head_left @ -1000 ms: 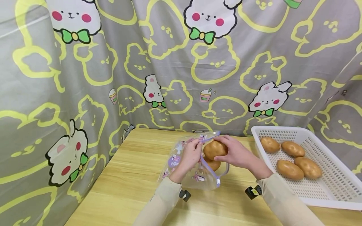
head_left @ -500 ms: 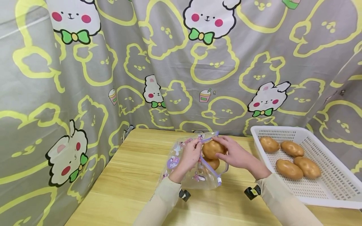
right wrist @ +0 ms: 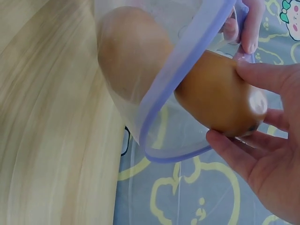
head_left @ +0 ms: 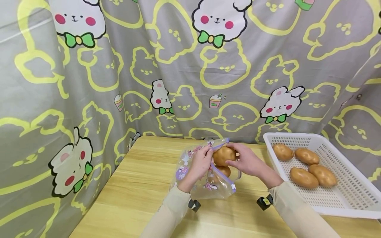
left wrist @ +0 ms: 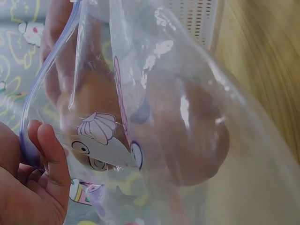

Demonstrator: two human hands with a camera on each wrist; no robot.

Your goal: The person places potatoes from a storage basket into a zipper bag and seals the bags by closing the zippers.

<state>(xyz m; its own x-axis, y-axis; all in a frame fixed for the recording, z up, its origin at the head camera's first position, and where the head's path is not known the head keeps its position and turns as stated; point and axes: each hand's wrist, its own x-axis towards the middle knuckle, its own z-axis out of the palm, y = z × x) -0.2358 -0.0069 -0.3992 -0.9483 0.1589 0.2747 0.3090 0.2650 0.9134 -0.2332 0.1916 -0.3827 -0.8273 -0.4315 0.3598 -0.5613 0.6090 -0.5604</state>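
Note:
A clear zip bag (head_left: 185,183) with purple edging and pink cartoon prints stands on the table, its mouth turned right. My left hand (head_left: 202,162) pinches the bag's edge near the opening. In my right hand (head_left: 248,161) is a brown potato (head_left: 224,156), gripped between thumb and fingers at the bag's mouth. The right wrist view has that potato (right wrist: 220,96) partly past the purple rim. Another potato (right wrist: 133,51) lies inside the bag, below the held one; through the plastic it also appears in the left wrist view.
A white perforated basket (head_left: 351,211) at the right holds several potatoes (head_left: 304,178). Both stand on a light wooden table (head_left: 128,195). A grey cartoon-print curtain (head_left: 184,66) hangs behind the table and along its left side.
My right hand has moved slightly left, carrying the potato a little further into the bag's mouth. The left hand keeps its hold on the edge.

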